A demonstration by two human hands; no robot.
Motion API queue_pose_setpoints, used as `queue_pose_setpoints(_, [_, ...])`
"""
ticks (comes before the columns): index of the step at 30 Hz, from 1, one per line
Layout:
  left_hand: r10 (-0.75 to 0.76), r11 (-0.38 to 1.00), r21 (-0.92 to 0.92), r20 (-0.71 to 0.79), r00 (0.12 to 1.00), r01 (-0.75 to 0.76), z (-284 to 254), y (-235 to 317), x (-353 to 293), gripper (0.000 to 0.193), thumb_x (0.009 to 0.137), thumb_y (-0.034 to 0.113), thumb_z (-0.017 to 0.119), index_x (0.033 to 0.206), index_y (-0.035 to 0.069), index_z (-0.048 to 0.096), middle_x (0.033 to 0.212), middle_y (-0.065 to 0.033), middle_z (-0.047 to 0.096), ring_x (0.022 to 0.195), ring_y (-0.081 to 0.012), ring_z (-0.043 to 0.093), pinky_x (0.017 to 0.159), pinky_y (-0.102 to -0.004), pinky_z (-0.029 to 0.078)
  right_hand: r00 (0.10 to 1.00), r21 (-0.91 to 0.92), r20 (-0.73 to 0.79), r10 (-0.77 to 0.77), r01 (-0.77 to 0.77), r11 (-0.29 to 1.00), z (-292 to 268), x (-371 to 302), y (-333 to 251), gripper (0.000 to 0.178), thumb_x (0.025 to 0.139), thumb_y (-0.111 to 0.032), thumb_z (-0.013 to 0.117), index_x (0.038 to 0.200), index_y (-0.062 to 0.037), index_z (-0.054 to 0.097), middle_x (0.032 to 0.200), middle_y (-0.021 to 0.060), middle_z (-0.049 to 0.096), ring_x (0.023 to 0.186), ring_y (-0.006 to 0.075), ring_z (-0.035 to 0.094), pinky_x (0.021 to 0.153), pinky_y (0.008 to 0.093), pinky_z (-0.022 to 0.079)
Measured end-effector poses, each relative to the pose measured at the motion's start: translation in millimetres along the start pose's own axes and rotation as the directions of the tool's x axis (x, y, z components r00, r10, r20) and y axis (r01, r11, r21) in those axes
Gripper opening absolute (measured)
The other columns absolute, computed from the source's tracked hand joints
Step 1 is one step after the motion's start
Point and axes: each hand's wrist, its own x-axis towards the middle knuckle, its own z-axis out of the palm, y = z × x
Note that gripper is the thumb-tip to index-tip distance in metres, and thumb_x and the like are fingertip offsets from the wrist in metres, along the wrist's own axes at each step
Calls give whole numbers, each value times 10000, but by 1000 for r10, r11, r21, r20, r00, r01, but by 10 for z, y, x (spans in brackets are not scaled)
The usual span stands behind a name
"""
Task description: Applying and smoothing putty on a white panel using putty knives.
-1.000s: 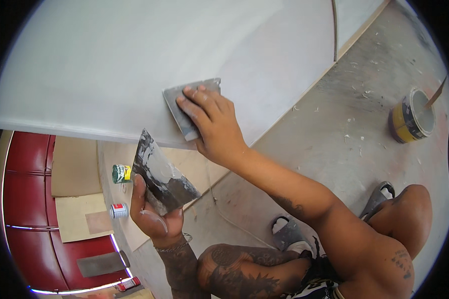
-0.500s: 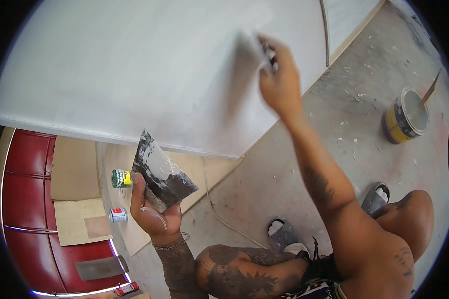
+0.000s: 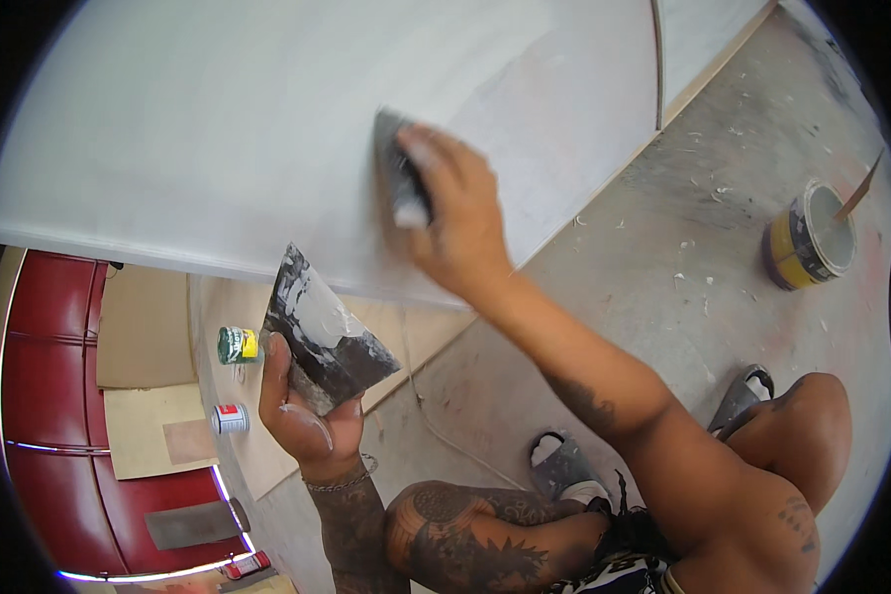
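Note:
My left hand [image 3: 307, 421] grips a flat, dark putty spreader [image 3: 342, 371] from below, thumb along its left edge. White putty is smeared across its upper face. Up and to the right, my right hand [image 3: 460, 213] is closed around a second dark putty spreader [image 3: 398, 163], slightly blurred, its blade against the large white panel [image 3: 218, 129]. A duller, greyish patch shows on the panel to the right of that hand. Fingers on the far side of both tools are partly hidden.
Green-and-yellow [image 3: 238, 345] and white [image 3: 231, 419] small cans stand on a board below the panel. A yellow-and-dark bucket [image 3: 807, 238] with a stick in it sits on the spattered floor at right. A cord [image 3: 445, 441] crosses the floor; red panelling [image 3: 54, 396] lies at left.
My right hand has swept its spreader left and down across the panel, turning the blade. The left hand with its spreader has hardly moved.

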Motion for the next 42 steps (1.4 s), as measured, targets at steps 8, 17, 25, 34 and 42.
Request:
queue_pose_setpoints(8, [-43, 999, -19, -11, 999, 43, -45, 48, 7, 289, 933, 181, 568, 1190, 50, 589, 1098, -91, 672, 963, -225, 664, 784, -381, 562, 919, -8, 385, -87, 97, 995, 117, -754, -240, 591, 697, 56, 575, 1278, -41, 537, 1347, 123, 509, 1229, 323, 475, 1001, 443, 392])
queue_pose_setpoints(17, [-469, 882, -44, 9, 883, 469, -205, -2, 179, 259, 954, 170, 516, 1180, 61, 578, 984, -78, 683, 773, -181, 683, 508, -290, 553, 883, 541, 443, -153, -127, 832, -562, -562, -416, 648, 672, 163, 541, 1271, -78, 583, 1241, 185, 566, 1269, 374, 465, 1058, 402, 387])
queue_pose_setpoints(25, [508, 371, 609, 499, 702, -701, -306, -292, 132, 406, 991, 123, 432, 1351, -65, 444, 1316, -222, 535, 1214, -324, 538, 1047, -424, 402, 119, 413, 837, 534, -778, -474, -982, -528, -118, 248, 883, -39, 537, 1130, -19, 552, 1111, 157, 616, 973, 319, 657, 825, 477, 574])
queue_pose_setpoints(34, [-172, -32, 339, 925, 339, -940, 78, -497, 318, 317, 942, 55, 443, 1202, 82, 624, 1297, -148, 594, 1295, -387, 466, 1089, -595, 288, 452, 643, 658, 603, -754, -136, -1431, -72, 293, 265, 893, -155, 566, 1098, 9, 534, 1028, 135, 602, 914, 266, 648, 754, 453, 593])
queue_pose_setpoints(42, [-308, 112, 634, 755, 580, -765, -128, -506, 266, 382, 866, 3, 502, 1219, 76, 628, 1252, -98, 636, 1261, -335, 518, 1132, -496, 251, 915, 59, 67, 397, -401, 914, -1272, 830, 852, 425, 799, -23, 503, 1217, 35, 553, 1120, 197, 606, 953, 282, 595, 823, 330, 489])
